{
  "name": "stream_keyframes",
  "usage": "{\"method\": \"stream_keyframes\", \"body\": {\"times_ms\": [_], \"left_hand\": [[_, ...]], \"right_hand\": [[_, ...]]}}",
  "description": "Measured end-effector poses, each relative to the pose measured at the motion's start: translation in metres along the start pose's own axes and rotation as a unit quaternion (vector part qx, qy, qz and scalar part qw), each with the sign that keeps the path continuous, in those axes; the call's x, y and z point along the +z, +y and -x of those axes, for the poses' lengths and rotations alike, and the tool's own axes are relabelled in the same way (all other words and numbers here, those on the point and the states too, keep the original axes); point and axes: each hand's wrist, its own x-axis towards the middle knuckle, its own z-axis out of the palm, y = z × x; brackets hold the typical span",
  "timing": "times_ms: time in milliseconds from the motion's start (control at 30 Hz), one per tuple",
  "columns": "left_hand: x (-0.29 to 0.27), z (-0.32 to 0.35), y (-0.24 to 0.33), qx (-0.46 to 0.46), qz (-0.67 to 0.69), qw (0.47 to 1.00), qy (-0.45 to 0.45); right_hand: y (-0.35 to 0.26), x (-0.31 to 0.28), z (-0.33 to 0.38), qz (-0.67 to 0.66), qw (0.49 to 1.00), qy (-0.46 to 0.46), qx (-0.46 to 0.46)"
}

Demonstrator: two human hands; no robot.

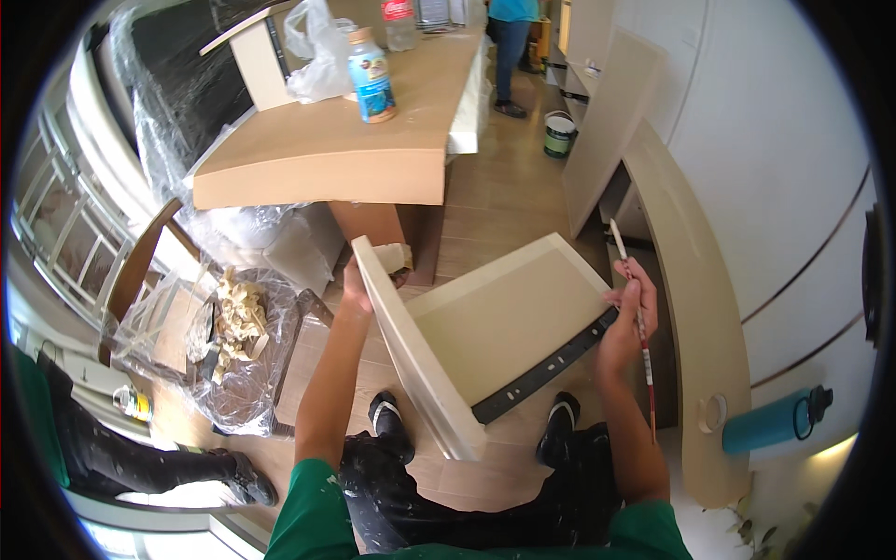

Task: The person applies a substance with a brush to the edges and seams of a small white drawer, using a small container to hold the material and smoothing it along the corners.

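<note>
Tilted in front of me is a cream drawer [509,313], its front panel [411,350] to the left and a black slide rail [546,366] along its near side. My left hand [357,287] is closed on the upper edge of the front panel. Beside those fingers is a small cream piece [394,258], possibly a tape roll; whether the hand also holds it I cannot tell. My right hand [633,313] is closed around a slim paintbrush [644,345] with a red and white handle, pale tip up. The same hand presses against the drawer's right corner by the rail.
Ahead, a cardboard-covered table [327,149] carries a blue-labelled bottle [372,79] and a plastic bag [322,51]. A plastic-wrapped chair [252,397] holds crumpled tape [241,317]. On the right, a ledge [695,252] bears a teal flask [770,422]. People stand left and far ahead; a bucket [559,135] stands on the floor.
</note>
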Motion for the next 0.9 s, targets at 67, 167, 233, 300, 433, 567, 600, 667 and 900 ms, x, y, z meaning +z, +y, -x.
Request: {"method": "stream_keyframes", "body": {"times_ms": [67, 167, 233, 300, 433, 567, 600, 667, 900], "left_hand": [[0.016, 0.009, -0.001, 0.028, -0.022, 0.999, 0.027], [0.018, 0.031, -0.005, 0.039, -0.007, 0.999, 0.026], [0.002, 0.045, 0.005, 0.034, 0.008, 0.999, 0.016], [-0.012, 0.055, 0.008, 0.043, 0.023, 0.999, 0.017], [-0.021, 0.082, -0.003, 0.073, 0.023, 0.997, 0.019], [-0.021, 0.101, -0.011, 0.102, 0.007, 0.995, 0.014], [-0.019, 0.108, -0.015, 0.087, 0.012, 0.996, 0.009], [-0.008, 0.128, -0.023, 0.057, 0.019, 0.998, -0.001], [-0.027, 0.184, -0.046, 0.071, 0.009, 0.997, -0.003]], "right_hand": [[0.001, 0.000, -0.001, -0.012, 1.000, -0.003, -0.015], [0.003, 0.002, -0.002, -0.046, 0.999, -0.004, -0.024], [0.002, 0.005, -0.002, -0.076, 0.997, -0.010, -0.014], [0.001, 0.005, -0.003, -0.087, 0.996, -0.017, -0.002], [0.007, 0.002, -0.008, -0.115, 0.993, -0.016, 0.011], [0.006, -0.009, -0.008, -0.114, 0.993, -0.027, 0.023], [0.007, -0.013, -0.009, -0.110, 0.993, -0.031, 0.024], [0.008, -0.018, -0.014, -0.095, 0.994, -0.036, 0.027], [0.024, -0.015, -0.027, -0.129, 0.986, -0.098, 0.042]]}}
